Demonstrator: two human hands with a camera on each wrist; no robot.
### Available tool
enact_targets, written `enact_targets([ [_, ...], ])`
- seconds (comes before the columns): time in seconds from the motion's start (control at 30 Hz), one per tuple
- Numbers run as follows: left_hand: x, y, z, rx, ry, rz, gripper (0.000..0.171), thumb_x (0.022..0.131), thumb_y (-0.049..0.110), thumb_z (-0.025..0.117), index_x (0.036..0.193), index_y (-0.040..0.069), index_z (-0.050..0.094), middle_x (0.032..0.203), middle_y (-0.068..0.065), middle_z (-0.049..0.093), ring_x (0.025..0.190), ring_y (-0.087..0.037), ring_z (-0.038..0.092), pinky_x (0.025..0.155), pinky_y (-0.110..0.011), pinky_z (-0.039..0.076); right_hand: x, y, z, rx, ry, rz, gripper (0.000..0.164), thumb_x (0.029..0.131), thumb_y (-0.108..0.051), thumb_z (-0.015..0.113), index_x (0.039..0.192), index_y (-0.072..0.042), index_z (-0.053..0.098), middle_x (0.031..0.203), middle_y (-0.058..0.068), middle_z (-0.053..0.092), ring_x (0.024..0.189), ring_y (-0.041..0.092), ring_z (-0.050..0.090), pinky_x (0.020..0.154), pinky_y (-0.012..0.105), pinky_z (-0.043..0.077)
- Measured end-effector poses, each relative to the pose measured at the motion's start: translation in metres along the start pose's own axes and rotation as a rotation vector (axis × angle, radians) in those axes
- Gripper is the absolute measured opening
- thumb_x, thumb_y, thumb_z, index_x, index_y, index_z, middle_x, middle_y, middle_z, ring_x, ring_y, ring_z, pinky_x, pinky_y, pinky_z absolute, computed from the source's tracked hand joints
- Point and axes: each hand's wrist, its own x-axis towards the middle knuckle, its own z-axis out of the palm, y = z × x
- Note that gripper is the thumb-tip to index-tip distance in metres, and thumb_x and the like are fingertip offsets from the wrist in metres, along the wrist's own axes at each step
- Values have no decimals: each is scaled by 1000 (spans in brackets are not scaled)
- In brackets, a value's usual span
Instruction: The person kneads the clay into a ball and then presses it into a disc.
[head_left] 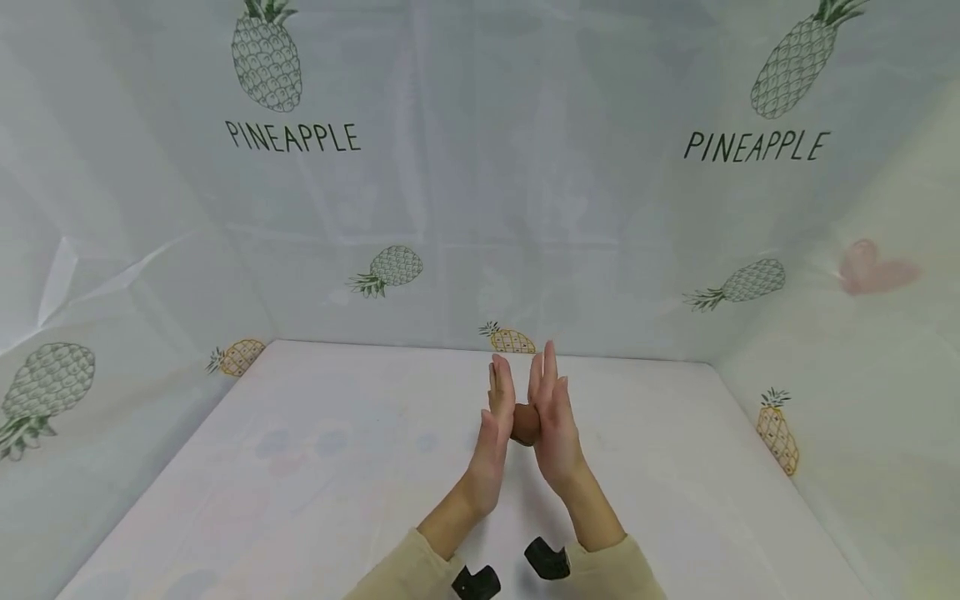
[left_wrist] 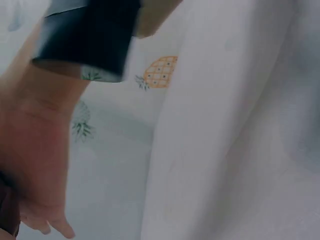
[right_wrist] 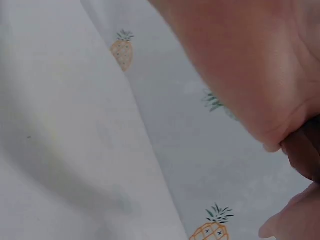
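Plainly, the brown, rounded, solid-looking lump (head_left: pixel 527 426) sits between two facing palms, seemingly raised off the white, smooth-topped table (head_left: pixel 660 467). From the bare left hand (head_left: pixel 492 446) it lies to the right; from the bare right hand (head_left: pixel 557 437) it lies to the left. Neither hand is nearer, since both appear to touch it. The fingers of both hands are straight and point away from the person, so the lump is pressed between flat palms, not clasped by curled fingers. In the head view it looks slightly taller than wide, but its true long axis cannot be told, as the palms cover its sides; each wrist view catches only a dark part of it at the edge.

As for writing, the pale grey-white sheet (head_left: pixel 517 192) behind the table reads "PINEAPPLE" twice in dark capitals, each under a green-outlined pineapple drawing (head_left: pixel 267 62). No brand or label can be read on the lump.
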Motion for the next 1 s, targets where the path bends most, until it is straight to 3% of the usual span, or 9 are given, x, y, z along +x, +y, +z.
enact_targets([
  [0.2,3,1,-15,8,103,15,76,105,67,-9,166,25,-22,171,13,-32,158,-17,-31,118,-65,-27,-1,9,12,-21,-89,17,64,109,-63,-1,166,-42,-22,176,-6,-18,162,17,-22,122,71,-17],
  [0.47,8,3,-38,39,258,-51,75,105,66,-6,166,26,-24,170,18,-32,156,-11,-33,121,-64,-24,-4,14,32,-90,-190,-2,65,111,-60,1,167,-36,-21,174,-13,-24,161,16,-23,121,69,-20],
  [0.6,10,-1,-45,50,302,-77,76,104,70,-4,166,29,-22,170,20,-31,156,-9,-33,122,-63,-24,-6,11,38,-88,-216,-4,65,111,-60,0,166,-34,-23,172,-16,-26,161,16,-25,121,68,-21],
  [0.7,10,-7,-46,81,292,-95,77,103,73,-3,166,33,-23,170,17,-32,156,-10,-33,121,-65,-25,-8,6,39,-78,-209,-12,65,111,-60,-1,166,-35,-23,172,-16,-27,160,16,-26,122,67,-21],
  [1.0,4,-20,-32,142,129,-90,72,109,64,0,165,27,-24,171,13,-33,157,-15,-33,119,-63,-29,-5,-4,28,-99,-110,-88,63,111,-58,-2,168,-37,-18,174,-15,-24,162,16,-22,120,69,-22],
])
